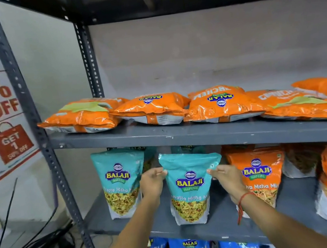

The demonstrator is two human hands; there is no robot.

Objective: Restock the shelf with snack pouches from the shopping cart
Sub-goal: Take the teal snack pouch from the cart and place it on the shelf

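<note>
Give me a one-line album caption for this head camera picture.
Both hands, left hand and right hand, steady a teal pouch upright on the middle shelf.

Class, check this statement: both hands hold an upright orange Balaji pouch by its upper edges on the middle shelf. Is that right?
Not quite. The head view shows the pouch is teal, not orange. The rest stands: the left hand and right hand hold its upper edges, upright on the middle shelf.

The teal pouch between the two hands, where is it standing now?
In the head view, the teal pouch stands upright on the middle shelf, held between the left hand and right hand, with another teal pouch left and an orange pouch right.
</note>
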